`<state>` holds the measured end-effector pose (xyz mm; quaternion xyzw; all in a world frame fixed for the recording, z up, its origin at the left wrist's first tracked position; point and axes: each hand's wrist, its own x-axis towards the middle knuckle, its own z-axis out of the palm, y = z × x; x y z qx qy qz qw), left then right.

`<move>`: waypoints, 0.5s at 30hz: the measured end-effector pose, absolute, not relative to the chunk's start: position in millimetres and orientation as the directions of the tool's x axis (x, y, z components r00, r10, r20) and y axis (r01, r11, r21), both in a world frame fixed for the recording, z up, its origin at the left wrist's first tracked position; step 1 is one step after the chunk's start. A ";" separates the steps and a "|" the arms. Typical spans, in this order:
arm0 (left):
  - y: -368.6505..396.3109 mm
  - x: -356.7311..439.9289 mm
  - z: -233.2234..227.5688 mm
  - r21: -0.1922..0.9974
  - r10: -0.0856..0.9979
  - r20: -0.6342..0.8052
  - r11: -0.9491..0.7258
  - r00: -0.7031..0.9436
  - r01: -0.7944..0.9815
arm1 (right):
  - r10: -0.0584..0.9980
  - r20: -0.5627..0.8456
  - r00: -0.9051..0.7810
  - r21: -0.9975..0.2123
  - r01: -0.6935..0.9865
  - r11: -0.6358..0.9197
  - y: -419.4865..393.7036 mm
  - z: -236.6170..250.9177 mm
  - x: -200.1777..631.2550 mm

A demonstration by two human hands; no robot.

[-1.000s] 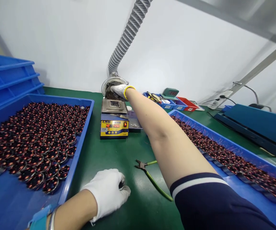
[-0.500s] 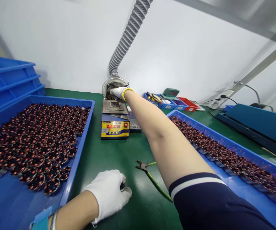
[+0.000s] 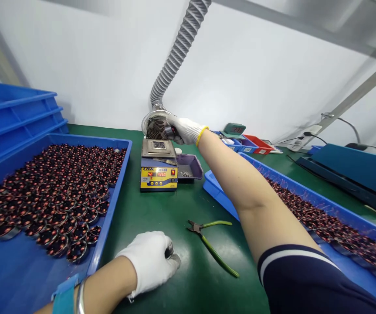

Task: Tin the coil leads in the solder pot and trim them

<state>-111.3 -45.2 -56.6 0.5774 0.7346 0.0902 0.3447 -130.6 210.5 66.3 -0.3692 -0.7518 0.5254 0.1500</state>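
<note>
The right hand (image 3: 184,129) was stretched out, its gloved fingers closed around a small dark coil part (image 3: 168,129) held just above the solder pot (image 3: 158,163), in front of the round mouth of the fume duct (image 3: 155,127). The left hand (image 3: 150,261) rested curled on the green bench (image 3: 164,209), pinching another part (image 3: 169,251) against it (cutters (image 3: 211,242) lay just beside). Judged from this pose, the step would go best with the part held level, fingers clear of the pot's top, and the grip firm.
</note>
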 end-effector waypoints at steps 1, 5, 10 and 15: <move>-45.4 -111.5 -57.2 0.532 0.915 -0.393 0.306 -0.090 0.789 | 0.674 -0.166 -0.720 -0.931 0.339 0.133 208.4 62.0 -120.7; -45.8 -111.1 -58.7 0.530 0.923 -0.375 0.285 -0.080 0.799 | 0.506 -0.226 -0.833 -0.971 0.231 -0.053 199.3 37.6 -81.0; -45.9 -109.6 -57.5 0.529 0.916 -0.393 0.297 -0.081 0.795 | 0.305 -0.174 -0.936 -0.985 0.167 -0.047 192.0 15.2 -50.9; -47.5 -109.9 -57.3 0.537 0.915 -0.390 0.318 -0.104 0.781 | 0.279 -0.171 -0.945 -0.985 0.169 -0.032 192.7 14.5 -42.2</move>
